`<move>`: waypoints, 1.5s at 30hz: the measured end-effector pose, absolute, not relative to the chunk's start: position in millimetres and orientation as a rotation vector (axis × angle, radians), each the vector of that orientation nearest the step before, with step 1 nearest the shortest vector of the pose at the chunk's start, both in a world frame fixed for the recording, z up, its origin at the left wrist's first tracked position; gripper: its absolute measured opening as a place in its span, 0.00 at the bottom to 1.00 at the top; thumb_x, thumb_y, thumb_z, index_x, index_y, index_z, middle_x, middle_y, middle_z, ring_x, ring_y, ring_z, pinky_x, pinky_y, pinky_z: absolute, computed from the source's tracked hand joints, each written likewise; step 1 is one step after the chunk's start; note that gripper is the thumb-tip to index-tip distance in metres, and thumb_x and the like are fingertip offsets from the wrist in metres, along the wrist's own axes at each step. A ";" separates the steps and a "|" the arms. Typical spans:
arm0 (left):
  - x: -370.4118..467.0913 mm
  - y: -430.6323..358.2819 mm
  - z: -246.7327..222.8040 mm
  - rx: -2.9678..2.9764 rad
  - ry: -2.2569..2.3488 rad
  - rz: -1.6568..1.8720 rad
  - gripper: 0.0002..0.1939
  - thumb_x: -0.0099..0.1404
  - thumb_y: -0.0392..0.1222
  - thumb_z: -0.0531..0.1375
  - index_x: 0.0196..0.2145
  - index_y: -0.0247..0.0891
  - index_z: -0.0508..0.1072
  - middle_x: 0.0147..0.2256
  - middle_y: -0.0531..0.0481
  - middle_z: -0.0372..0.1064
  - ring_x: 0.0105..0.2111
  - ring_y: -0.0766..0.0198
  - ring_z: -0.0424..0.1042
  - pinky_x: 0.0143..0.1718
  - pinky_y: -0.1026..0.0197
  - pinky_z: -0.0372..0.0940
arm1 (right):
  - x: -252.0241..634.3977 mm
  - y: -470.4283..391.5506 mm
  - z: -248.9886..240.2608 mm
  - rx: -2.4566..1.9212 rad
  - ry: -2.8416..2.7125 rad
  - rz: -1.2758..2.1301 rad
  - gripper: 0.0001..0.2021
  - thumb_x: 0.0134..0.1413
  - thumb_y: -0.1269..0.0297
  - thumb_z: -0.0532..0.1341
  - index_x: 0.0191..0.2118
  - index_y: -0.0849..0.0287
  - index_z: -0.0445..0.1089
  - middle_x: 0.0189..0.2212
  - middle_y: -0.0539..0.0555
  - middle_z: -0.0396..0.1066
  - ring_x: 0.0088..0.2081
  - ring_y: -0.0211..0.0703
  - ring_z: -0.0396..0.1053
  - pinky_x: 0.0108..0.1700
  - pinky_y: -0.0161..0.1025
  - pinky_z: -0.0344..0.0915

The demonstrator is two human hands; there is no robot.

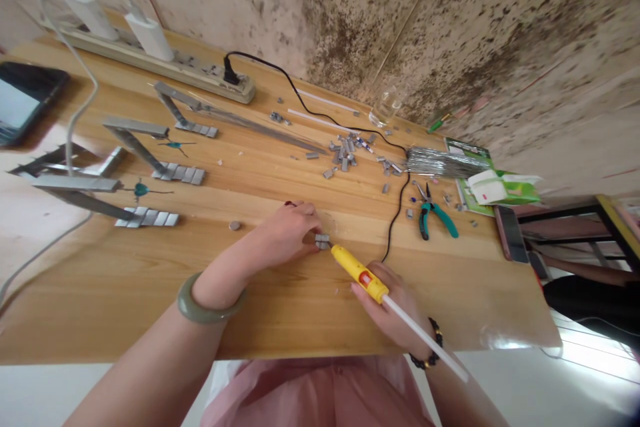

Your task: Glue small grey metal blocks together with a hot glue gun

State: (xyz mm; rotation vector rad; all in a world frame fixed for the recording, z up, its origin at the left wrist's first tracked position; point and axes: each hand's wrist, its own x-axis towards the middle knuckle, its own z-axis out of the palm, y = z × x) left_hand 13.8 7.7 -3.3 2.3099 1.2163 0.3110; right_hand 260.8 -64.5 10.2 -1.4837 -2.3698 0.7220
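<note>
Near the table's middle my left hand (293,230) is closed on small grey metal-looking pieces (322,241), its fingertips at their left side. My right hand (390,303) grips a yellow hot glue gun (357,271), with a white glue stick (425,337) jutting from its rear. The gun's nozzle meets or nearly meets the right side of the grey pieces; I cannot tell whether it touches. Left of my left hand lies a small round grey disc (235,225). The gun's black cord (395,227) runs back across the table.
Several angled grey stands (145,217) are at the left, near a phone (30,100). A power strip (200,73) lies along the back. Loose grey pieces (345,153), wire bundle (440,163), teal-handled pliers (435,213) and a glass (385,110) occupy the right half. Someone's arm (590,270) shows far right.
</note>
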 end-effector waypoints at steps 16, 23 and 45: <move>14.3 7.1 -4.4 2.315 1.212 0.331 0.06 0.60 0.39 0.62 0.37 0.38 0.75 0.39 0.45 0.68 0.41 0.58 0.68 0.45 0.57 0.62 | 252.2 -61.9 10.9 -1.396 -2.427 0.650 0.08 0.63 0.61 0.53 0.33 0.55 0.61 0.30 0.53 0.69 0.33 0.43 0.70 0.34 0.37 0.66; 14.4 6.2 -3.9 2.323 1.215 0.337 0.07 0.59 0.36 0.62 0.37 0.36 0.75 0.39 0.45 0.68 0.41 0.56 0.68 0.45 0.56 0.62 | 250.0 -60.5 7.9 -1.371 -2.453 0.632 0.06 0.62 0.61 0.54 0.34 0.55 0.61 0.30 0.52 0.69 0.33 0.42 0.70 0.35 0.37 0.66; 14.5 7.1 -2.2 2.296 1.208 0.323 0.06 0.60 0.39 0.63 0.37 0.37 0.76 0.38 0.46 0.69 0.41 0.56 0.69 0.45 0.56 0.61 | 261.0 -64.2 9.3 -1.469 -2.402 0.689 0.07 0.62 0.61 0.54 0.33 0.55 0.62 0.30 0.52 0.69 0.32 0.43 0.70 0.35 0.38 0.66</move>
